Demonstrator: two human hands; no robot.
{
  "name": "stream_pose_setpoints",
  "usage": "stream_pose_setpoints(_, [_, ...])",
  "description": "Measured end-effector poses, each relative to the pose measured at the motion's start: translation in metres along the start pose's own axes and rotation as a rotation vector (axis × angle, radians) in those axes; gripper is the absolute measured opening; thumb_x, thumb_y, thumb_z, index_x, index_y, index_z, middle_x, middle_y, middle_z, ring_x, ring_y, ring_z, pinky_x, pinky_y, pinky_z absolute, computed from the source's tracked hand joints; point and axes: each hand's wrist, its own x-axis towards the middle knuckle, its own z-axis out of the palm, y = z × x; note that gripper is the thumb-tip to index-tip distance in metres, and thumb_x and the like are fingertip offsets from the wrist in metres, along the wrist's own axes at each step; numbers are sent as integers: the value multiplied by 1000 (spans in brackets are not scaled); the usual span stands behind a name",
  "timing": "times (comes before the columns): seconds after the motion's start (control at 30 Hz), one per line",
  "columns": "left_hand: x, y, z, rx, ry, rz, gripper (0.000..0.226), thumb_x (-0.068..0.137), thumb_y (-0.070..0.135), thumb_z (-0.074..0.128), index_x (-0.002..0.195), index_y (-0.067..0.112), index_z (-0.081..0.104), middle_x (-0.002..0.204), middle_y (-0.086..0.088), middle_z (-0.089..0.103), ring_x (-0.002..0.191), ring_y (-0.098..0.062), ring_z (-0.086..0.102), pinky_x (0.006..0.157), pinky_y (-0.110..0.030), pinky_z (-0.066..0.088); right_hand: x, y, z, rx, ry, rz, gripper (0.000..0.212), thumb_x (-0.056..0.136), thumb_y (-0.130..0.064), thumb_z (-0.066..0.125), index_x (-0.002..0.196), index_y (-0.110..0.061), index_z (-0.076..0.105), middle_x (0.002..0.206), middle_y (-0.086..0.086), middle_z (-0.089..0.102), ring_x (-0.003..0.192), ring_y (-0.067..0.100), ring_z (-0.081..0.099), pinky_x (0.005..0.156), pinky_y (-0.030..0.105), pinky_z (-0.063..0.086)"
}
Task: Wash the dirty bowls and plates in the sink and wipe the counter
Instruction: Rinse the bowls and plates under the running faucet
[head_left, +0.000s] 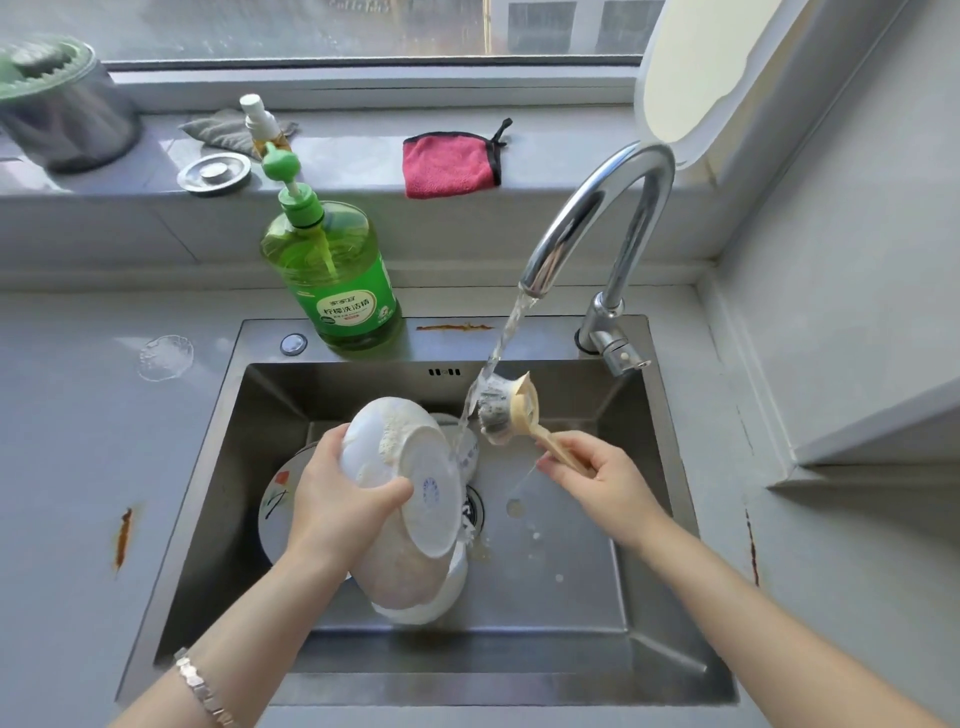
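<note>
Left hand grip: the left hand (337, 499) clasps a white bowl (410, 483), fingers curled over its upper side and thumb pressed beside the foot ring.
Bowl: held above the sink (545, 597), tipped so its underside faces up and to the right; suds cling to its outer wall.
Right hand grip: the right hand (597, 483) pinches the pale handle of a dish brush (506, 410) between thumb and curled fingers.
Brush: its head is raised just right of the bowl, and the running water (498, 353) strikes it.
Tap (597, 223): curved chrome spout at the sink's back right, turned on.
Sink contents: a plate (278, 504) with a painted pattern lies under the left hand; another dish shows partly behind the bowl.
Left wrist: a silver bracelet (200, 686).
Sink rim: a green soap bottle (337, 280) with a pump stands at the back.
Counter (78, 441): a patch of foam (165, 357) left of the sink.
Sill: a pink cloth (449, 163), a grey cloth (223, 130), a small spray bottle (260, 122), a metal plug (214, 174).
</note>
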Motion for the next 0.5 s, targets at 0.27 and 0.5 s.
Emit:
stream_pose_setpoints(0.27, [-6,-23,-24,-10,18,-36,65,72,7,72,130,18,47,111,-1,54,101,-19,51,76,-30,41,3,-8,38,90,6,-51,31,87,-9,62,110,-29,59,63,-6,40,51,-1,40,53,9,36])
stream_pose_setpoints(0.5, [0,-28,-30,-31,32,-49,66,71,11,73,131,21,46,116,-2,54,104,-21,52,75,-32,44,11,-12,43,119,87,-72,23,87,-13,62,109,-20,64,68,-11,56,60,-2,49,62,8,40])
